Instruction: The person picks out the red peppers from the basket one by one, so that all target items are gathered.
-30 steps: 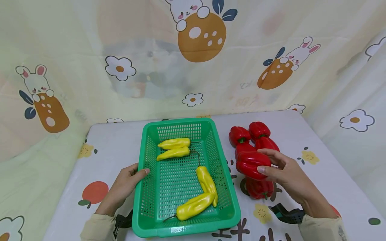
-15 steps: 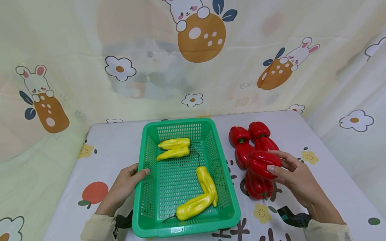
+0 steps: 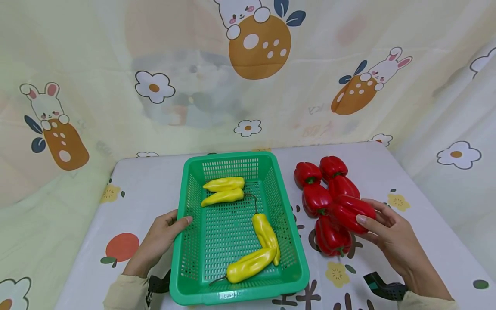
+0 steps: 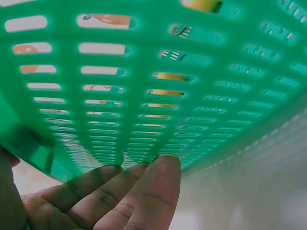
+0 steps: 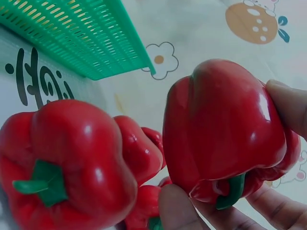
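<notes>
My left hand (image 3: 162,236) grips the left rim of a green plastic basket (image 3: 239,297), thumb over the edge; its fingers (image 4: 156,191) lie against the slotted outer wall in the left wrist view. Several yellow peppers (image 3: 252,265) lie inside the basket. On the right, my right hand (image 3: 397,241) holds a red bell pepper (image 5: 225,124) between thumb and fingers, its green stem visible in the right wrist view. Beside and behind the held pepper, several more red bell peppers (image 3: 332,237) lie in a cluster on the table.
A white patterned cloth covers the table (image 3: 147,181). Behind it hangs a printed curtain (image 3: 193,116) with rabbits and flowers. The basket's right wall stands just left of the red bell peppers.
My right hand has moved to the right and slightly toward me with the red bell pepper, uncovering another pepper behind it. The left hand and basket have stayed in place.
</notes>
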A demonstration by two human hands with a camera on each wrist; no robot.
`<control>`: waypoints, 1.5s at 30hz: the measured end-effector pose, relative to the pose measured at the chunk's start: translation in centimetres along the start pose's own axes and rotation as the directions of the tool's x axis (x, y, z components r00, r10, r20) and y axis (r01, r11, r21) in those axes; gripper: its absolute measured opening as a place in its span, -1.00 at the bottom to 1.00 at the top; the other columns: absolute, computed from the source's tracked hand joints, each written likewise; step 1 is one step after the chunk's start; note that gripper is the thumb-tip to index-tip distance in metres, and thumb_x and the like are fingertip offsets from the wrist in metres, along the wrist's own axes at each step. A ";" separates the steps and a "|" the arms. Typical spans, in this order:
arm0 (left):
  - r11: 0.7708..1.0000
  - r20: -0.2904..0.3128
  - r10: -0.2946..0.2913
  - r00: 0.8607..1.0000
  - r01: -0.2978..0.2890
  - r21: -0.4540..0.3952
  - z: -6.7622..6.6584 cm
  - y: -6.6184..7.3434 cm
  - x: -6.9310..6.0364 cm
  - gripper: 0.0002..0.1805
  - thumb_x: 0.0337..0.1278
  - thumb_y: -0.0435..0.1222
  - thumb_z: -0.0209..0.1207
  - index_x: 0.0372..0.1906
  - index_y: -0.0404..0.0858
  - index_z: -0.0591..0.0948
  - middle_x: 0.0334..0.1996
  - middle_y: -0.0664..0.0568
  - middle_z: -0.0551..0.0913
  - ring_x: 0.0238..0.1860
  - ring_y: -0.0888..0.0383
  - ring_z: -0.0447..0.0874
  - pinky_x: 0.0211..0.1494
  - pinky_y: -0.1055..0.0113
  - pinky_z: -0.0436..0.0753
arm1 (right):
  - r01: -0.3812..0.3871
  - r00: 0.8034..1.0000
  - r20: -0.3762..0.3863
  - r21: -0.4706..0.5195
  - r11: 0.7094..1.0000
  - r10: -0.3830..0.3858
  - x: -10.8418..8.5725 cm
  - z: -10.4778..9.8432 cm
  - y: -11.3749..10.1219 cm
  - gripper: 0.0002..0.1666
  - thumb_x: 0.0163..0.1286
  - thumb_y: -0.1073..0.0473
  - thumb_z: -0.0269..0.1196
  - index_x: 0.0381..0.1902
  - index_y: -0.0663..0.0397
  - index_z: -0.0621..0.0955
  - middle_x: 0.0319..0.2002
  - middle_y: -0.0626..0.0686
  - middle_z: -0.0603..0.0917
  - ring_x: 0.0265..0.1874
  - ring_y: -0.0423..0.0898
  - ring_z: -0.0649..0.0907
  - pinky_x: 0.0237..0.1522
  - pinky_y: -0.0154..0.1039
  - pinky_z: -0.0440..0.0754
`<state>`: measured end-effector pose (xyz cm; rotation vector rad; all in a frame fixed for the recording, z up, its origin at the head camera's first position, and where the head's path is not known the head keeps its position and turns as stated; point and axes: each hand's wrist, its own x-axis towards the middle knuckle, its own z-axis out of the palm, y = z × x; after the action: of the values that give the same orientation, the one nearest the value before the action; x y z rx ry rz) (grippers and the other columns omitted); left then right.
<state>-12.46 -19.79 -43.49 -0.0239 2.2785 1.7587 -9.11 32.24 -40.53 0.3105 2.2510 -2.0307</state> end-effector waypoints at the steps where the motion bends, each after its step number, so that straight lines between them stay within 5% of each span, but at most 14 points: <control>1: 1.000 -0.001 0.000 1.000 0.000 0.000 0.0 0.0 0.0 -0.47 0.52 -0.17 0.14 0.36 -0.45 0.51 -0.02 -0.27 0.75 -0.22 -0.02 0.83 -0.16 0.24 0.84 | -0.005 1.000 -0.009 0.011 1.000 0.005 0.0 -0.1 0.1 -0.45 0.52 0.18 0.30 0.38 -0.24 0.43 0.03 -0.37 0.65 -0.08 -0.36 0.68 -0.16 -0.22 0.83; 16: 1.000 -0.010 -0.009 1.000 0.009 0.010 0.1 0.0 0.0 -0.49 0.53 -0.16 0.13 0.36 -0.43 0.52 -0.04 -0.25 0.75 -0.21 0.00 0.82 -0.14 0.28 0.82 | -0.049 0.991 -0.120 0.151 0.987 0.068 -0.9 -1.0 1.9 -0.41 0.50 0.21 0.31 0.36 -0.31 0.41 -0.01 -0.39 0.64 -0.16 -0.35 0.74 -0.19 -0.20 0.84; 24: 1.000 -0.014 -0.011 1.000 0.011 0.007 0.2 0.0 0.0 -0.49 0.53 -0.17 0.12 0.36 -0.43 0.52 -0.03 -0.25 0.75 -0.23 -0.01 0.83 -0.15 0.26 0.83 | -0.124 0.973 -0.178 0.148 0.981 0.150 -1.0 -1.4 2.7 -0.36 0.47 0.12 0.36 0.38 -0.39 0.35 0.02 -0.34 0.53 -0.20 -0.39 0.72 -0.17 -0.25 0.83; 45: 1.000 -0.017 -0.018 1.000 0.018 0.005 0.1 0.1 -0.1 -0.49 0.53 -0.17 0.13 0.35 -0.43 0.53 -0.05 -0.25 0.75 -0.23 0.00 0.82 -0.17 0.27 0.82 | -0.231 0.937 -0.209 0.228 0.946 0.279 -0.5 -2.1 4.3 -0.45 0.44 0.07 0.40 0.22 -0.43 0.38 -0.10 -0.37 0.58 -0.25 -0.34 0.73 -0.21 -0.30 0.82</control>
<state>-12.33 -19.65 -43.37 -0.0583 2.2874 1.7499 -7.54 34.71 -44.41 0.8626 1.9920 -2.1762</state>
